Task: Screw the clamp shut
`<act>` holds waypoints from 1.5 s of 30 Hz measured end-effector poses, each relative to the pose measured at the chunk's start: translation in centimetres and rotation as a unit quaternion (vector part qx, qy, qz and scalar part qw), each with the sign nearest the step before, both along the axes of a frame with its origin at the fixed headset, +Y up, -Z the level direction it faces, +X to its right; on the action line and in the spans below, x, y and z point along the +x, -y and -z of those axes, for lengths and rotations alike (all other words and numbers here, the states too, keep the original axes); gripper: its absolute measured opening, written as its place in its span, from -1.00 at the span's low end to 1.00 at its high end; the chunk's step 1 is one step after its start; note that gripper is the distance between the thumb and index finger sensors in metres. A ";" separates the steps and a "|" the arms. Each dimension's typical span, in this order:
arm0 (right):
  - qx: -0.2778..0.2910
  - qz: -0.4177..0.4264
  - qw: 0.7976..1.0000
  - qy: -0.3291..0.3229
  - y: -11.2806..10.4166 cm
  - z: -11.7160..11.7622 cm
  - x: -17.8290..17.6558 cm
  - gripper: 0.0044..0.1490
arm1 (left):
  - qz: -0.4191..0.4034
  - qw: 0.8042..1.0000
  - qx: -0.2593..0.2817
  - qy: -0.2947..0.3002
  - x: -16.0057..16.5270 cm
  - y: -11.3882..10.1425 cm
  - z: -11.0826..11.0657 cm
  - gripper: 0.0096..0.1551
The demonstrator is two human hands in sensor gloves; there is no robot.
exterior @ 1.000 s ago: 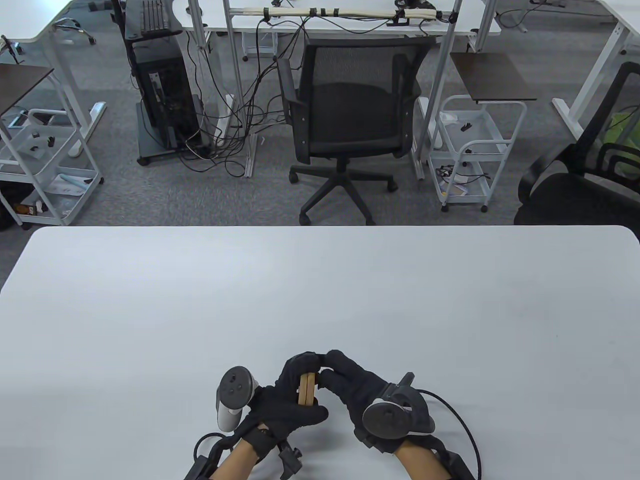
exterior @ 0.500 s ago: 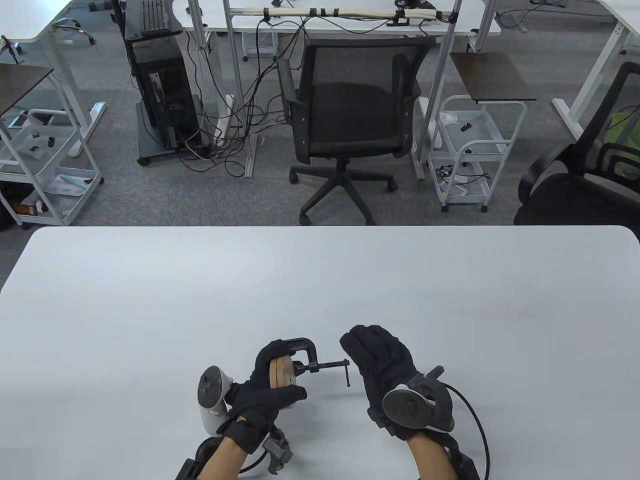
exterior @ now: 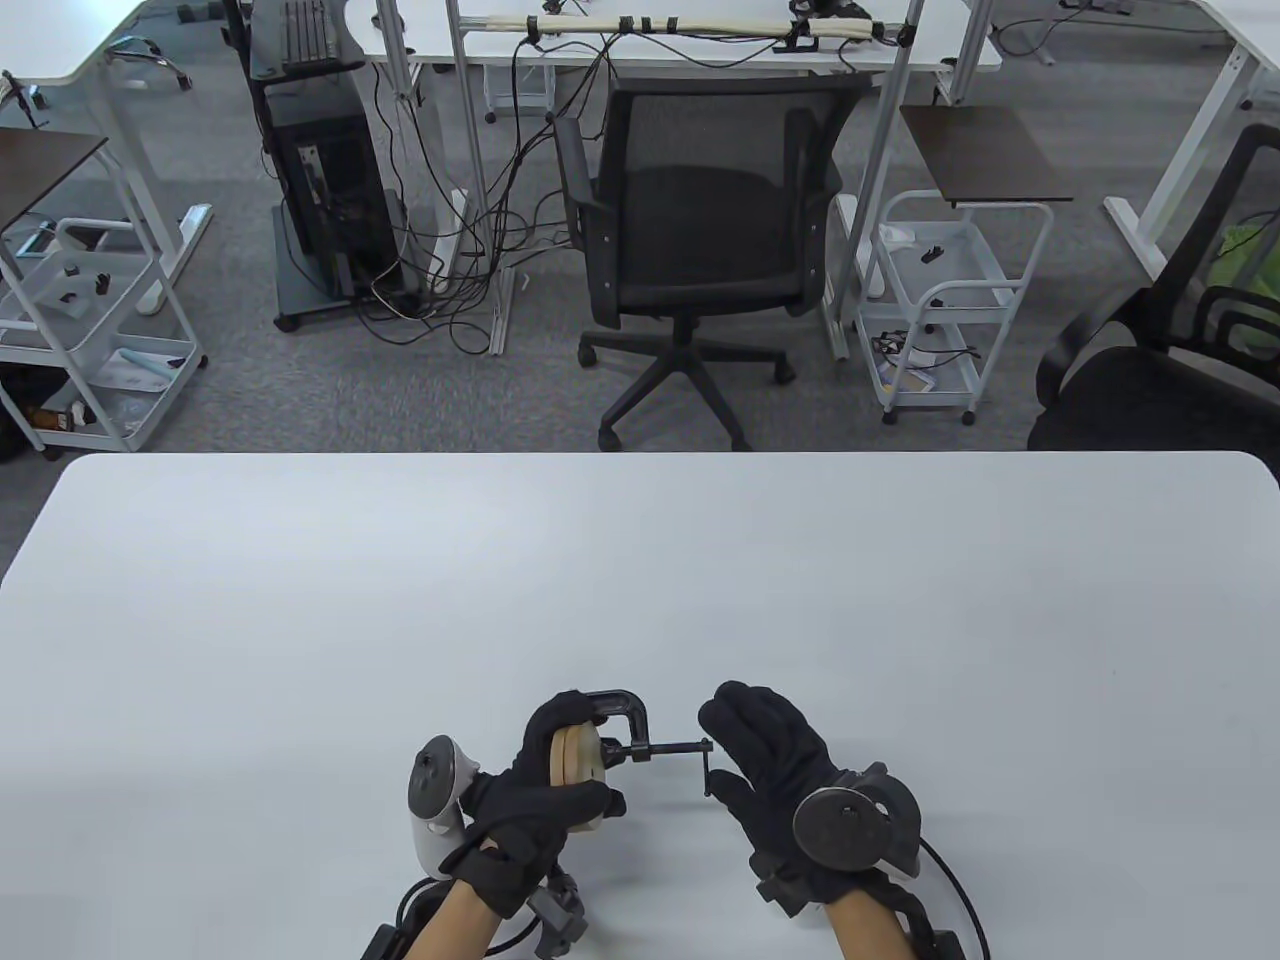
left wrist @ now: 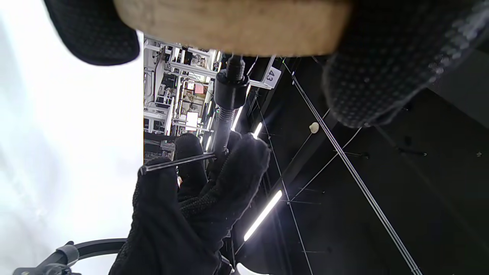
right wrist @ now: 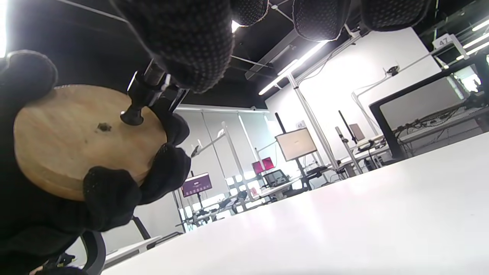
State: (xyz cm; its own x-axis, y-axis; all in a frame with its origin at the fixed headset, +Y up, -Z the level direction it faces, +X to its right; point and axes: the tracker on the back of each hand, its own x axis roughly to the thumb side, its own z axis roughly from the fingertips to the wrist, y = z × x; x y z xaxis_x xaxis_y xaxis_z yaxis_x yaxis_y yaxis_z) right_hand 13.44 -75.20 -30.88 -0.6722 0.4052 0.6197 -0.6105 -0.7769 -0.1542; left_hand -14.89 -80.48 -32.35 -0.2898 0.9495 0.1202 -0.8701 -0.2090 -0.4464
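My left hand [exterior: 530, 795] grips a stack of round wooden discs [exterior: 580, 757] just above the table's front edge. A black C-clamp [exterior: 622, 703] sits over the discs. Its screw [exterior: 672, 748] runs out to the right and its pad presses on the disc face [right wrist: 76, 141]. My right hand [exterior: 770, 755] is at the screw's end, with thumb and fingers on the thin crossbar handle [exterior: 707, 770]. In the left wrist view the handle [left wrist: 175, 162] lies across the right fingers [left wrist: 237, 164], below the discs [left wrist: 229, 23].
The white table [exterior: 640, 580] stretches far and wide around the hands. Beyond its far edge stand a black office chair [exterior: 700, 230], white carts [exterior: 940, 300] and other desks. Cables trail from both wrists at the front edge.
The hands parted and the left one turned the discs, which brought the clamp and its screw into sight. The right hand then came back left and down onto the crossbar handle.
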 end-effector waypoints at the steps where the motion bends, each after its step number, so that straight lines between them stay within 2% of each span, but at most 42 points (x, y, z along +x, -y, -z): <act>1: -0.002 0.000 1.000 -0.004 0.0 -0.1 -0.2 0.11 | 0.005 1.000 0.005 -0.002 -0.1 -0.1 0.0 0.22; 6: -0.024 0.025 0.999 -0.014 -0.2 -0.2 -0.4 -0.09 | 0.021 1.000 0.010 -0.015 -0.5 -0.4 -0.6 0.20; 12: -0.072 0.078 0.994 -0.031 0.3 0.4 -0.1 -0.17 | 0.016 1.000 0.008 -0.018 -0.6 -0.4 -0.4 0.19; 16: -0.124 0.157 0.979 -0.044 1.0 1.0 0.0 -0.24 | 0.028 0.999 0.022 -0.007 -0.4 -0.8 -0.3 0.19; 20: -0.145 0.192 0.970 -0.040 1.3 1.2 0.3 -0.29 | 0.039 0.999 0.037 -0.005 -0.2 -1.2 -0.4 0.19; 24: -0.194 0.249 0.948 -0.051 1.9 1.3 0.2 -0.37 | 0.050 0.998 0.040 -0.003 -0.3 -1.1 -0.4 0.19; 27: -0.207 0.272 0.938 -0.065 2.1 1.4 0.2 -0.41 | 0.046 0.998 0.036 0.001 -0.1 -1.0 -0.5 0.18; 33: -0.204 0.255 0.944 -0.053 2.1 1.6 0.5 -0.34 | 0.045 0.998 0.033 -0.005 -0.1 -1.1 -0.5 0.18; 36: -0.177 0.264 0.947 -0.039 1.8 1.5 1.2 -0.26 | 0.033 0.999 0.024 -0.022 -0.5 -0.9 -0.5 0.18; 39: -0.136 0.242 0.960 -0.027 1.4 1.3 1.7 -0.28 | 0.012 0.999 0.009 -0.033 -0.8 -0.8 -0.5 0.18; 41: -0.101 0.194 0.975 -0.025 1.1 1.2 1.5 -0.20 | -0.006 0.999 -0.001 -0.032 -1.0 -0.7 -0.5 0.18; 45: -0.009 0.042 0.999 -0.011 0.6 0.7 0.4 0.14 | -0.026 0.999 -0.016 -0.025 -1.1 -0.5 -0.4 0.18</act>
State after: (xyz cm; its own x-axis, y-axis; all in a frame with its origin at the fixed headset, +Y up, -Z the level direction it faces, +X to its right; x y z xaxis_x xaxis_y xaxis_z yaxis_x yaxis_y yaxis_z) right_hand 13.84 -75.76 -31.60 -0.6210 0.4706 0.6268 -0.6770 -0.7251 -0.1263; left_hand -15.96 -79.95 -31.92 -0.3333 0.9369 0.1050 -0.8784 -0.2681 -0.3957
